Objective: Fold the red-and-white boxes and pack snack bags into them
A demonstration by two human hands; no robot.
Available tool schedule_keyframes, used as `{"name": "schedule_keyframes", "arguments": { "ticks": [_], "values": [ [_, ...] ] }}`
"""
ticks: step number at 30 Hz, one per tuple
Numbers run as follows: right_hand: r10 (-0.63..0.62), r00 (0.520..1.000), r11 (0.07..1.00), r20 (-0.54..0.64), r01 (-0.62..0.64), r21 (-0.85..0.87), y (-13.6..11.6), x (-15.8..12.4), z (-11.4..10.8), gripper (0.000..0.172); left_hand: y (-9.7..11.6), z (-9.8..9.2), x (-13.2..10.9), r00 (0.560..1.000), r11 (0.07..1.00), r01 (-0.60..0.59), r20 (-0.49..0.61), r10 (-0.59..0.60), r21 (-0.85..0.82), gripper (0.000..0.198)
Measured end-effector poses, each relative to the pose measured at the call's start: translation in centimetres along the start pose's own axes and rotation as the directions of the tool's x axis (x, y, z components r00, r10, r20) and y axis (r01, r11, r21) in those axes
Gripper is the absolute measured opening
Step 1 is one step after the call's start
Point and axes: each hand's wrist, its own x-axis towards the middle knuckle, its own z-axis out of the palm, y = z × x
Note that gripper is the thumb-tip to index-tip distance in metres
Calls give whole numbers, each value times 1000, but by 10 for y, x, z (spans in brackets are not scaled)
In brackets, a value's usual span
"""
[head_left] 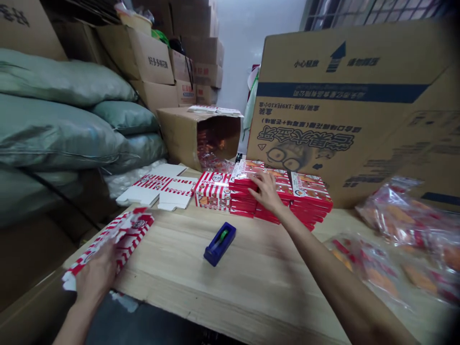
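Observation:
At the table's left edge, my left hand (97, 273) is closed around a red-and-white striped carton (134, 235), whose upper flaps are loose. My right hand (266, 191) reaches over the stacks of flat red boxes (309, 206), fingers spread at the top of the middle stack; whether they touch a box is unclear. Beside those stacks sits a closed striped box (212, 194). Flattened striped cartons (176, 191) lie at the back left of the table. Between my hands rests a blue tape dispenser (220, 244) with green tape.
Clear bags of orange pieces (381, 268) lie on the wooden table (172, 268) at right. A large cardboard box (345, 110) stands behind. At the back, an open carton (179, 136) holds wrapped items. Stuffed green sacks (53, 129) are piled at left beside stacked cartons (140, 52).

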Motion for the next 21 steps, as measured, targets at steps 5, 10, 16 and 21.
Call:
{"name": "schedule_keyframes", "arguments": {
  "ticks": [5, 10, 16, 21],
  "values": [
    [283, 957, 870, -68, -226, 438, -67, -59, -32, 36, 80, -53, -37, 947, 865, -11, -283, -152, -502, 47],
    [395, 698, 31, 597, -660, 751, -158, -152, -48, 59, 173, -39, -129, 872, 206, 353, 401, 281, -913, 53],
    [458, 554, -203, 695, -696, 689, -185, -237, -78, 44, 220, -23, -188, 888, 397, -222, -17, 459, -891, 51],
    [481, 560, -72, 675, -742, 667, -178, -269, -103, 44, 245, -29, -182, 712, 457, -610, -195, 674, -647, 37]
  ]
}}
